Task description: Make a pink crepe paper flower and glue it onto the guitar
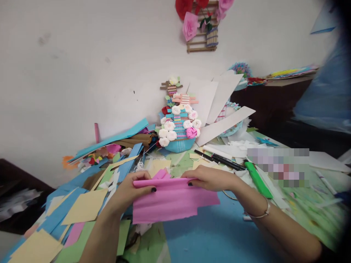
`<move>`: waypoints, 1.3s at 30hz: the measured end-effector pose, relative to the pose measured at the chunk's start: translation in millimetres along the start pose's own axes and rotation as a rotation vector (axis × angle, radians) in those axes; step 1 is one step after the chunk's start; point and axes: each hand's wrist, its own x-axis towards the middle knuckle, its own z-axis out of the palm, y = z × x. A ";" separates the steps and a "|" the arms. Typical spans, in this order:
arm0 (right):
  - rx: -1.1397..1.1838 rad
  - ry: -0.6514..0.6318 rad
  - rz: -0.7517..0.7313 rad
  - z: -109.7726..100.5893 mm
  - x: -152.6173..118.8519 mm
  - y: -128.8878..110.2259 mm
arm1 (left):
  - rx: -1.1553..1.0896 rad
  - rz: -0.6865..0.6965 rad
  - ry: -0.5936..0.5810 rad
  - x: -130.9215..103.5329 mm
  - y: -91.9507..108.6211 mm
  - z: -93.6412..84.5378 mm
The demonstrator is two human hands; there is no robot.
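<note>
A sheet of pink crepe paper (167, 206) is stretched between my two hands, above the table. Its upper edge is folded or rolled over, and its lower edge hangs down unevenly. My left hand (138, 184) pinches the left end of that upper edge, thumb in front and fingers behind. Toward the right part of the same edge, my right hand (210, 178) grips it with the thumb in front. Another bit of pink paper shows just behind the fold. Under the sheet lies a blue board (208, 233).
A blue lute-shaped craft with paper flowers (179, 133) leans against the wall. Black pens (219, 160) and a green crepe roll (257, 179) lie to the right. Cream card pieces (85, 206) and blue strips cover the left side. White boards (225, 126) lean behind.
</note>
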 end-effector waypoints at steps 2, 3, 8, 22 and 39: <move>0.021 0.028 -0.030 1.3 1.5 0.7 | -0.017 0.023 -0.045 0.5 -3.5 -1.8; 0.018 0.051 -0.037 1.7 2.1 1.3 | -0.030 0.023 -0.059 0.7 -5.9 -2.6; -0.110 0.136 -0.007 2.1 2.8 7.2 | -0.072 -0.022 -0.001 1.2 -11.9 -1.3; -0.169 0.227 0.117 -5.8 -3.8 17.8 | -0.474 -0.089 0.174 4.8 -19.5 5.7; -0.188 0.407 0.112 -2.1 -0.4 28.9 | -0.316 0.125 0.211 -2.7 -4.6 5.2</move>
